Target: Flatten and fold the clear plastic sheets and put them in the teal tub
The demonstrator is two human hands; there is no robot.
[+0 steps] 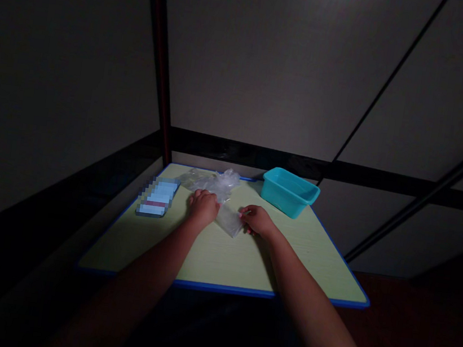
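A small clear plastic bag [228, 221] lies flat on the table between my two hands. My right hand [258, 221] is closed, with thumb and forefinger pinching the bag's right edge. At the bag's left side is my left hand [203, 209], its fingers curled down and its thumb against the plastic; the grip itself is partly hidden. Just beyond my left hand lies a heap of crumpled clear plastic [213, 182]. Whether this heap is joined to the flat bag I cannot tell.
A turquoise plastic basin [286, 195] stands at the table's back right. On the left lies a phone [157, 198] with a lit, blurred screen. The pale table [228, 264] has a blue edge, and wall panels [255, 57] rise close behind it.
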